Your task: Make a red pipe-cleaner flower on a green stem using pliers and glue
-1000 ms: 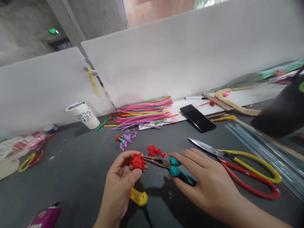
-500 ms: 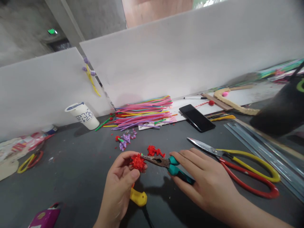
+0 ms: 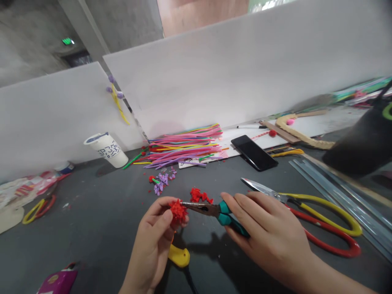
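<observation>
My left hand pinches a small fuzzy red flower head between thumb and fingers, just above the dark table. My right hand grips the teal handles of a pair of needle-nose pliers, whose tips touch the red flower head. A few loose red petal pieces lie just behind the pliers. A yellow handle sticks out below my left hand.
Big scissors with yellow and red handles lie right of my right hand. A black phone, a bundle of coloured pipe cleaners, purple scraps, a white paper cup and white partition boards stand behind.
My right hand has closed further round the pliers' handles and shifted slightly left. The left hand keeps hold of the red flower head, almost unmoved.
</observation>
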Demonstrator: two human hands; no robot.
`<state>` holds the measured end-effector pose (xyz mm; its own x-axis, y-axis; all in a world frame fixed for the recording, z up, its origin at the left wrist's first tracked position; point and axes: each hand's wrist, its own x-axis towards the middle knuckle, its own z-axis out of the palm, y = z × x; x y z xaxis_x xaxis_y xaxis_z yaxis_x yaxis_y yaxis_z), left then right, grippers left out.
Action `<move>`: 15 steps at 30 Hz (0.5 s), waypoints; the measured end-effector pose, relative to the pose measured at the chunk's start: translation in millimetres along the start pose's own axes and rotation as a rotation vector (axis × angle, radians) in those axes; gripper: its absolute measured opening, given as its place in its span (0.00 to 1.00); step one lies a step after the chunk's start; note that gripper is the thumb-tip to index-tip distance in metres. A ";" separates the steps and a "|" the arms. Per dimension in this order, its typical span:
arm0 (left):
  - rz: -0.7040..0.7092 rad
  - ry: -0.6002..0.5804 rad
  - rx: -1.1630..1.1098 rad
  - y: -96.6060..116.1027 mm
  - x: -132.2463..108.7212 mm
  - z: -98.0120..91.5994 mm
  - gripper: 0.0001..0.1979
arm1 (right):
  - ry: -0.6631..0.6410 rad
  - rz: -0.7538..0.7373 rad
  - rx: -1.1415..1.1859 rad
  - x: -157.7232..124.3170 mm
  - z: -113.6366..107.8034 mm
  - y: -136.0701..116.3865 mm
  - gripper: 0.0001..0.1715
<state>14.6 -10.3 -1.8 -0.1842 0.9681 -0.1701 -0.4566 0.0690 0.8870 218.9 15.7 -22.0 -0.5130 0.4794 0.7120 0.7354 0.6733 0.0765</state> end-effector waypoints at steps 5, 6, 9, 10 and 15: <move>-0.015 0.014 -0.035 -0.1 5.8 -4.3 0.10 | -0.017 0.098 0.105 2.8 -0.5 2.9 0.18; -0.008 0.017 -0.042 -0.4 6.5 -4.7 0.10 | -0.009 0.127 0.132 3.1 -0.5 4.1 0.18; -0.024 0.025 -0.031 -0.5 4.9 -3.6 0.11 | -0.007 0.204 0.223 3.3 -0.7 7.1 0.17; -0.037 0.031 -0.014 -0.2 3.5 -2.7 0.12 | -0.024 0.214 0.250 3.2 -0.8 7.6 0.16; -0.037 0.064 0.063 0.0 -1.4 1.4 0.15 | -0.112 0.185 0.316 2.0 -1.9 6.3 0.15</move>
<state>16.1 -11.3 -1.0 -0.2248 0.9472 -0.2287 -0.4089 0.1214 0.9045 223.3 19.8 -18.7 -0.4420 0.6559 0.6119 0.6566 0.7013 -0.2775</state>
